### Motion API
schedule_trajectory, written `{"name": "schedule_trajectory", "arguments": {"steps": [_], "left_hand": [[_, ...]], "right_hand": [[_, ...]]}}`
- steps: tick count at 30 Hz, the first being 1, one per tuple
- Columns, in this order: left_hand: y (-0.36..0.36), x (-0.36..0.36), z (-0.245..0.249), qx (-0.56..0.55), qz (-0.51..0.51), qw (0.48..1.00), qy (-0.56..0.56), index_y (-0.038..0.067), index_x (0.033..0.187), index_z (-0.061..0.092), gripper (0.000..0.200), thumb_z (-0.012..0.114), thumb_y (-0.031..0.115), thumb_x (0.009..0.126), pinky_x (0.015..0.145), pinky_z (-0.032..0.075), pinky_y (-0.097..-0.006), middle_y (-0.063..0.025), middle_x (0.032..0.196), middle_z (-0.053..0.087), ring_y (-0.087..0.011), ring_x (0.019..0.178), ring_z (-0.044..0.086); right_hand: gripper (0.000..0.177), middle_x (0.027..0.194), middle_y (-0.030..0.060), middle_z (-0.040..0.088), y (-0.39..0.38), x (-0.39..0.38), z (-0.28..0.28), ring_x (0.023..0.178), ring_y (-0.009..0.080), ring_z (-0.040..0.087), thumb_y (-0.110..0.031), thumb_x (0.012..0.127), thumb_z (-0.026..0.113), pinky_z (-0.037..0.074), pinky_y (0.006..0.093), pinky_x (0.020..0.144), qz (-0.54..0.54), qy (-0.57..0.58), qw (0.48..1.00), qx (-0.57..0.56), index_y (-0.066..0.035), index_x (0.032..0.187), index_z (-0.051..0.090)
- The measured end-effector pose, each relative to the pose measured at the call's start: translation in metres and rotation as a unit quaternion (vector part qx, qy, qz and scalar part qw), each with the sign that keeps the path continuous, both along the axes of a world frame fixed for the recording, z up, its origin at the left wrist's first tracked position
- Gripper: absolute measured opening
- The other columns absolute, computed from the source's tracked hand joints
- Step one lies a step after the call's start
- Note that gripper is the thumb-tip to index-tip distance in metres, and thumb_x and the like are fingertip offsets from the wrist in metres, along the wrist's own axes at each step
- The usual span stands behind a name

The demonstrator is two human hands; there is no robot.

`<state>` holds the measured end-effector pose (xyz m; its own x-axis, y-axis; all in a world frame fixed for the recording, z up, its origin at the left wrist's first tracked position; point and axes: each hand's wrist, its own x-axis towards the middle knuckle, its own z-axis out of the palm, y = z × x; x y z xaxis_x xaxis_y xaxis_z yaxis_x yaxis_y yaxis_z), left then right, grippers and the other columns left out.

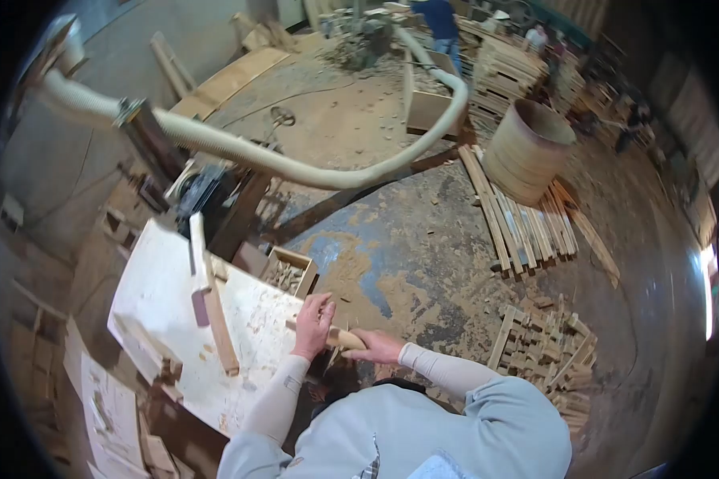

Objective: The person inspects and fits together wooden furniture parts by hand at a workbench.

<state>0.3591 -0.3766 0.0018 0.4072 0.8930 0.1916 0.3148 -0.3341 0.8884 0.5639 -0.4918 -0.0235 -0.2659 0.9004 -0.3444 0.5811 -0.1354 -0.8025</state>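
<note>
Wood [345,339] overhangs surface [257,321] at 3 o'clock | right hand [378,347] closed round its end | left hand [315,326] half-curled over it, grip unclear | slack right grip could let it tip

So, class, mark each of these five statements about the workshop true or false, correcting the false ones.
1. The left hand and right hand are both on one wooden piece. True.
2. The big pale hose lies coiled on the white table. False: the hose sweeps in a long curve beyond the table.
3. A small open box near the table holds bits of wood. True.
4. The person standing at the far end wears a yellow top. False: that person wears a dark blue top.
5. The drum lies on its side. False: the drum stands upright, open at the top.
</note>
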Motion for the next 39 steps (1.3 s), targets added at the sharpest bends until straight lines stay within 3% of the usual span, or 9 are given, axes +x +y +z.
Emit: {"name": "schedule_trajectory", "arguments": {"steps": [3, 8, 9, 10, 13, 18, 24, 33, 39], "left_hand": [[-0.017, -0.051, 0.007, 0.045, 0.062, 0.997, -0.008, 0.003, 0.131, 0.074, 0.03, 0.076, 0.018, 0.105, 0.09, 0.063, -0.0426, -0.019, 0.124, 0.072, -0.036, 0.101, 0.076], [-0.046, -0.172, 0.036, 0.141, 0.226, 0.96, 0.085, 0.004, 0.13, 0.075, 0.032, 0.079, 0.021, 0.104, 0.102, 0.058, -0.0468, -0.0206, 0.128, 0.073, -0.0409, 0.119, 0.072], [-0.056, -0.196, 0.04, 0.16, 0.288, 0.939, 0.099, 0.003, 0.13, 0.075, 0.032, 0.079, 0.021, 0.103, 0.104, 0.057, -0.0488, -0.0224, 0.132, 0.074, -0.0436, 0.12, 0.071], [-0.053, -0.22, 0.039, 0.157, 0.33, 0.923, 0.118, 0.002, 0.131, 0.074, 0.035, 0.079, 0.022, 0.102, 0.109, 0.055, -0.0511, -0.0248, 0.136, 0.072, -0.0451, 0.126, 0.069], [-0.064, -0.295, 0.042, 0.175, 0.421, 0.868, 0.198, 0.002, 0.132, 0.073, 0.039, 0.079, 0.023, 0.101, 0.112, 0.054, -0.0524, -0.0254, 0.145, 0.068, -0.0453, 0.133, 0.064], [-0.035, -0.373, 0.04, 0.158, 0.485, 0.746, 0.427, 0.004, 0.142, 0.068, 0.053, 0.079, 0.036, 0.101, 0.128, 0.036, -0.0582, -0.024, 0.165, 0.051, -0.0458, 0.155, 0.044], [-0.006, -0.385, 0.014, 0.118, 0.473, 0.71, 0.507, -0.001, 0.151, 0.06, 0.072, 0.074, 0.049, 0.101, 0.135, 0.024, -0.063, -0.0238, 0.167, 0.05, -0.0451, 0.161, 0.038], [0.029, -0.36, 0.007, 0.161, 0.379, 0.786, 0.461, -0.003, 0.157, 0.055, 0.051, 0.053, 0.007, 0.107, 0.132, 0.036, -0.059, -0.0244, 0.15, 0.066, -0.0437, 0.149, 0.056], [0.081, -0.33, 0.013, 0.199, 0.4, 0.819, 0.359, -0.001, 0.16, 0.052, 0.054, 0.05, 0.005, 0.107, 0.122, 0.051, -0.0505, -0.0242, 0.156, 0.064, -0.0429, 0.142, 0.062]], "right_hand": [[0.074, 0.11, 0.0241, 0.081, -0.006, -0.012, -0.011, 0.095, 0.0389, 0.08, -0.058, 0.1, 0.081, 0.062, 0.0483, 0.089, -0.016, -0.076, 0.996, 0.038, -0.004, 0.149, 0.066], [0.049, 0.094, 0.0161, 0.079, -0.011, -0.015, -0.006, 0.079, 0.0217, 0.071, -0.039, 0.103, 0.084, 0.059, 0.0439, 0.075, -0.073, -0.098, 0.992, -0.019, -0.003, 0.133, 0.07], [0.047, 0.093, 0.0177, 0.078, -0.01, -0.019, 0.012, 0.077, 0.025, 0.07, -0.038, 0.103, 0.083, 0.059, 0.0465, 0.076, -0.069, -0.097, 0.993, -0.027, -0.001, 0.128, 0.07], [0.047, 0.09, 0.0211, 0.076, -0.014, -0.018, 0.009, 0.075, 0.0335, 0.072, -0.04, 0.101, 0.083, 0.058, 0.0504, 0.075, -0.064, -0.075, 0.987, 0.125, 0.0, 0.12, 0.069], [0.053, 0.098, 0.0277, 0.079, -0.012, -0.026, 0.039, 0.088, 0.0469, 0.078, -0.041, 0.099, 0.083, 0.059, 0.0525, 0.077, -0.055, -0.121, 0.989, 0.064, -0.002, 0.132, 0.07], [0.051, 0.094, 0.0259, 0.078, -0.016, -0.031, 0.027, 0.09, 0.0474, 0.078, -0.043, 0.099, 0.083, 0.058, 0.0542, 0.077, -0.056, -0.166, 0.981, 0.088, -0.002, 0.126, 0.07], [0.049, 0.091, 0.0251, 0.078, -0.015, -0.032, 0.041, 0.089, 0.0476, 0.078, -0.044, 0.098, 0.083, 0.058, 0.0553, 0.077, -0.071, -0.151, 0.983, 0.072, -0.002, 0.118, 0.07], [0.051, 0.096, 0.0259, 0.079, -0.013, -0.037, 0.048, 0.093, 0.0487, 0.077, -0.046, 0.097, 0.084, 0.058, 0.0536, 0.082, -0.097, -0.156, 0.981, 0.068, -0.001, 0.119, 0.072], [0.051, 0.094, 0.0273, 0.077, -0.007, -0.042, 0.042, 0.091, 0.0498, 0.075, -0.048, 0.095, 0.084, 0.057, 0.0548, 0.08, -0.097, -0.171, 0.978, 0.063, -0.001, 0.11, 0.071]]}}
